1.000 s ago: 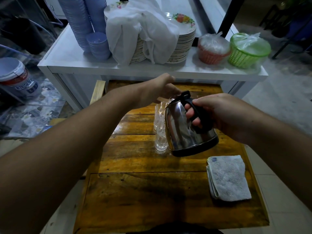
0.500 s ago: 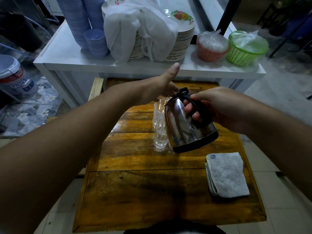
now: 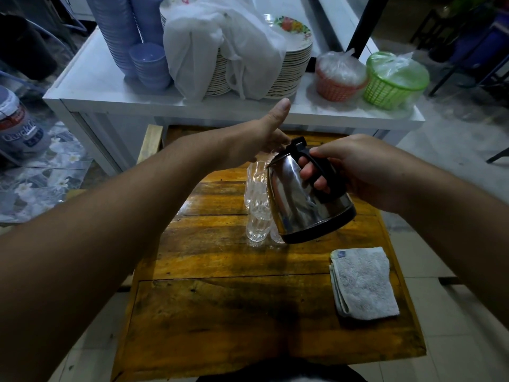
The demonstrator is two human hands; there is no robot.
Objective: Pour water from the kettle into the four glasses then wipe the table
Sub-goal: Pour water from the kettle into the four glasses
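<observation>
Kettle [image 3: 303, 199] is blocking most of the glasses [image 3: 257, 213]; only two or three are showing at its left, count unclear. Spout and any water stream are sitting behind the kettle body, not visible. Left hand [image 3: 256, 136] fingers are tucking behind the lid knob, so their contact is unclear. White cloth [image 3: 220, 48] is covering part of the plate stack [image 3: 292, 67]. Bucket [image 3: 19, 125] is getting cut by the left edge. Near edge of the counter [image 3: 220, 312] is disappearing behind a dark shape at the bottom.

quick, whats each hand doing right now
Left hand: open, thumb up, beside the glasses, holding nothing.
Right hand: closed on the kettle handle, kettle tilted.
</observation>
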